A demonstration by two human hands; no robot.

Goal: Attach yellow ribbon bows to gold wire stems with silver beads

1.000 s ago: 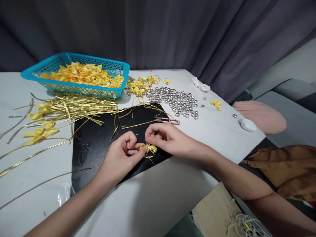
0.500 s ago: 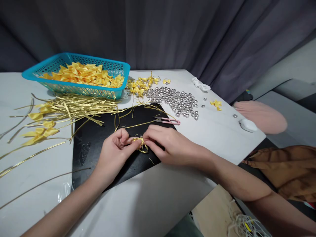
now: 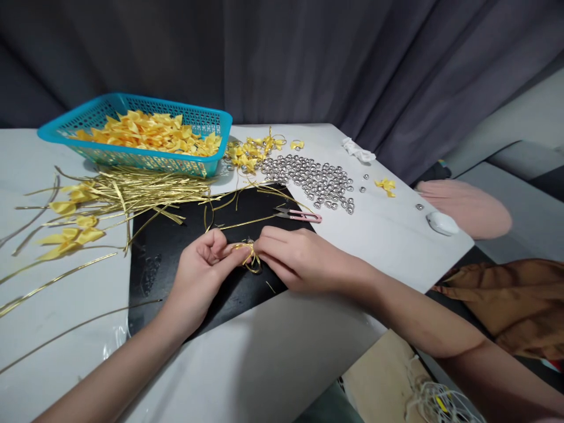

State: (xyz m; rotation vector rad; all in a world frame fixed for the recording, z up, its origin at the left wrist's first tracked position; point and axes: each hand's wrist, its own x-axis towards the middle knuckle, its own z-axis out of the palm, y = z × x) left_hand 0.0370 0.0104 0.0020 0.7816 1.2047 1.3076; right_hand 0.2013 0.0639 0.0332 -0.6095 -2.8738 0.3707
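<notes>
Over a black mat [image 3: 171, 282], my left hand [image 3: 205, 267] pinches a small looped gold cord [image 3: 252, 265] between thumb and index finger. My right hand [image 3: 293, 255] has its fingertips closed on the same piece from the right side. A tiny silver bead [image 3: 250, 241] shows at the top of the cord, between the two hands. My fingertips hide part of the knot or loops. Pink-handled thread snips [image 3: 298, 215] lie on the mat just beyond my right hand, beside a loose strand of gold cord [image 3: 247, 223].
A blue basket [image 3: 145, 155] of yellow ribbon pieces [image 3: 150, 134] stands at the back left. In front lies a bundle of gold cords [image 3: 154, 189]. Silver heart-shaped beads [image 3: 324, 182] spread over the white table [image 3: 379, 235]. A white computer mouse [image 3: 442, 223] sits near the right edge.
The looped cord and both sets of fingertips have shifted slightly left. My right fingers have closed in nearer to the bead; the loops hang at a somewhat different angle.
</notes>
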